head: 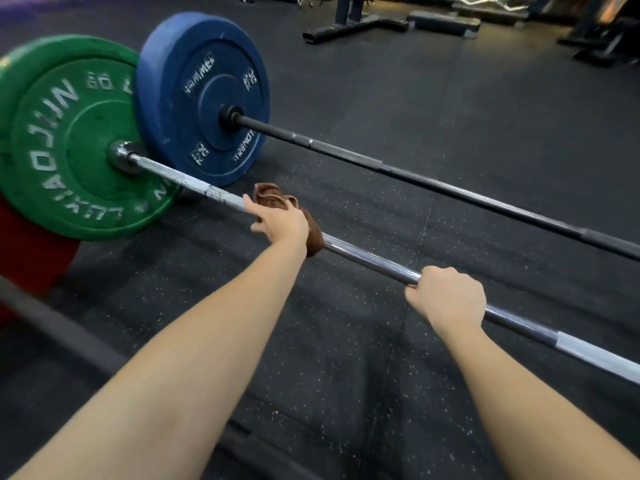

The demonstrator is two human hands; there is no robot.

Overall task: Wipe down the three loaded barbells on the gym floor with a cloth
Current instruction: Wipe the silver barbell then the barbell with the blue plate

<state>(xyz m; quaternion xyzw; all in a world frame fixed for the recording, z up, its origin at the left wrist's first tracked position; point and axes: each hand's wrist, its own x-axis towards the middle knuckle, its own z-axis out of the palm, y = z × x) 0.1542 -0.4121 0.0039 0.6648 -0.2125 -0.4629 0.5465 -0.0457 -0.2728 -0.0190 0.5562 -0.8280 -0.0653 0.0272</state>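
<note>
Two hands work the chrome bar [374, 263]: left hand [280, 223] fingers clamp the brown cloth [273, 199] around it, right hand [446, 296] fingers wrap bare shaft; black bar [433, 183] beyond the fingertips seems pending

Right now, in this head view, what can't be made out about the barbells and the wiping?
- Silver bar: its right end runs off the frame edge.
- Brown cloth: its contact with the bar is hidden by the left hand.
- Red plate: mostly covered by the green plate.
- Nearest bar: blurred.
</note>
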